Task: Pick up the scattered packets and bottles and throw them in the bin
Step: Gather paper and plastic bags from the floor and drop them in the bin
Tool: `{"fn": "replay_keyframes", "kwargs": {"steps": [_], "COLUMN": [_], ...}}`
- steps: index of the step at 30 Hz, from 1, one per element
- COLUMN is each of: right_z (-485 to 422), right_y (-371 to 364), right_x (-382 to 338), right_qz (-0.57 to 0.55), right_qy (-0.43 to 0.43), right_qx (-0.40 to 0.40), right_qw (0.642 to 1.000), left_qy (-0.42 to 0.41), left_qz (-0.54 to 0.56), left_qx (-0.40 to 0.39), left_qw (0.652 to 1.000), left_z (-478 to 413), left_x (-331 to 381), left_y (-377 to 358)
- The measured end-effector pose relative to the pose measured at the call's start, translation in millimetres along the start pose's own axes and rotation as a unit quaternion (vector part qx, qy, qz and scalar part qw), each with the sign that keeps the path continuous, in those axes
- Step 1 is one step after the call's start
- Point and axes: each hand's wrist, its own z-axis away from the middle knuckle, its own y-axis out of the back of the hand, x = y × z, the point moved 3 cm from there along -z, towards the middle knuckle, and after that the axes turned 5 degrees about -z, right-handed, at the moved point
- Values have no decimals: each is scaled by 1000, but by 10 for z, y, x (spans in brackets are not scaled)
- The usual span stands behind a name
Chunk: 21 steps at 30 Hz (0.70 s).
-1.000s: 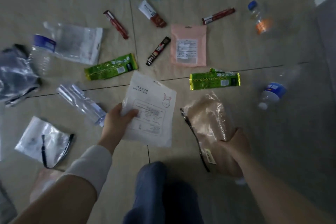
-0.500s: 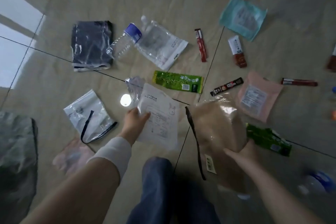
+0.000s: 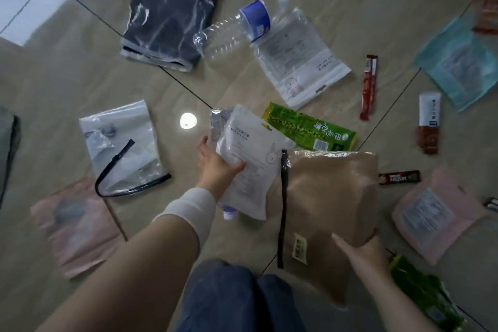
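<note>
Left hand [image 3: 215, 167]: fingers clenched on white rabbit packet [image 3: 248, 162]
Right hand [image 3: 363, 253]: fingers grasping tan zip bag [image 3: 328, 197]
Floor [image 3: 80, 67]: scattered packets, clear bottle [image 3: 231, 32]

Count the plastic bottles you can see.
2. One clear plastic bottle with a blue label lies on the floor beside the dark packet. Another bottle is in the left hand, mostly hidden behind the white rabbit packet. Others may be out of view.
</note>
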Motion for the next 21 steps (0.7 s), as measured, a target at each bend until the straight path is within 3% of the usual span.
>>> {"fn": "replay_keyframes", "kwargs": {"steps": [4, 12, 16, 21], "right_z": [170, 1103, 1580, 1725], "right_y": [118, 51, -397, -1436], "right_x": [-172, -1038, -1589, -2180], "right_qz": [39, 161, 194, 232], "right_qy": [-2, 72, 141, 239], "right_qx": [-18, -76, -136, -231], "right_qw": [999, 981, 961, 914], "left_qy": [73, 135, 185, 148], "left_qz": [12, 86, 119, 176], "left_qx": [-25, 24, 29, -1], "left_qw": [997, 987, 975, 973], "left_z": [246, 1264, 1301, 1073], "left_x": [-122, -907, -1599, -1909], "left_y": [283, 1658, 2164, 2465]}}
